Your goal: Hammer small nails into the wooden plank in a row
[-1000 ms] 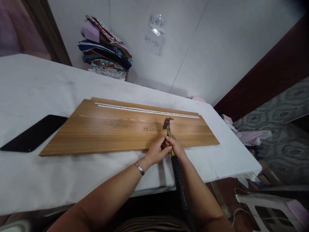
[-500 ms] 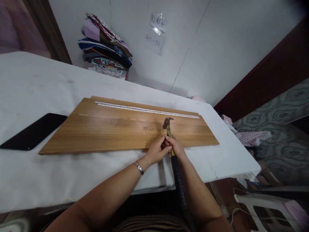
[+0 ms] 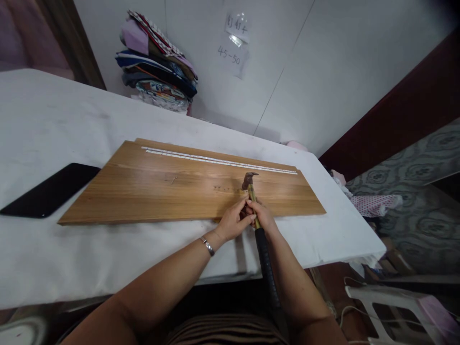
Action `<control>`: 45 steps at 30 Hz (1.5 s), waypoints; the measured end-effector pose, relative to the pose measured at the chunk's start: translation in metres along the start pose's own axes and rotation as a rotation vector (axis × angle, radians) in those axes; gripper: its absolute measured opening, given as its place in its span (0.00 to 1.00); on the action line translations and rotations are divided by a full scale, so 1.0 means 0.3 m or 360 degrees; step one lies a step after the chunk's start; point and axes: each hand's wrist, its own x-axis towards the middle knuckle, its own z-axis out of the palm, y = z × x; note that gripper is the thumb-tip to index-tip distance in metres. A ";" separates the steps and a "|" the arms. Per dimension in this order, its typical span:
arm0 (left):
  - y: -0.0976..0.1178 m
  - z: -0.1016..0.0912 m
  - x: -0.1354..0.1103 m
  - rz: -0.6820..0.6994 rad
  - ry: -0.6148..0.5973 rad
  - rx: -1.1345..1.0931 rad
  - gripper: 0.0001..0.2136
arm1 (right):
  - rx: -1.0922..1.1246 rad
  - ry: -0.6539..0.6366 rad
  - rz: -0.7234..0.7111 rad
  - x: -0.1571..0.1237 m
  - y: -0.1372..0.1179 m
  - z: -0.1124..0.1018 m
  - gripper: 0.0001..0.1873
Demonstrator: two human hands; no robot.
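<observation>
Soft, even indoor light, fairly bright, no hard shadows. The white table [image 3: 53,120] is slightly washed out. There's a faint shadow below the left hand [image 3: 235,221] and right hand [image 3: 265,218] near its front edge. Mild sheen on the wooden board [image 3: 161,191], glare on the plastic sleeve [image 3: 237,29] on the wall. Strong wide-angle bending at the frame edges, top right corner darkened. Forearms and the hammer [image 3: 265,254] grip go soft at the bottom.

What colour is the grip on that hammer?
The hammer has a black grip, clearest in the head view.

A paper note [image 3: 233,56] on the wall reads "45-50".
</observation>
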 end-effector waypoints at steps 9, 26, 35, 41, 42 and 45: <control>0.003 -0.005 -0.003 0.0009 -0.0001 0.0012 0.28 | 0.0013 0.0010 0.0024 -0.002 0.004 0.000 0.20; 0.009 -0.004 0.000 0.0027 -0.0010 0.0020 0.28 | 0.0020 -0.0013 -0.0028 -0.006 0.003 -0.001 0.19; 0.011 -0.006 -0.002 0.0038 -0.0002 0.0046 0.27 | 0.0044 0.0008 -0.0053 -0.011 0.001 0.003 0.19; 0.010 -0.004 -0.001 0.0006 -0.0010 0.0029 0.26 | -0.0040 0.0005 0.0064 -0.009 -0.003 0.000 0.20; 0.011 -0.004 -0.001 0.0002 -0.0009 0.0033 0.27 | -0.0030 0.0008 0.0048 -0.010 -0.003 0.000 0.20; 0.014 -0.004 -0.002 0.0005 -0.0004 0.0044 0.28 | 0.0022 0.0027 -0.0023 -0.011 0.000 0.001 0.20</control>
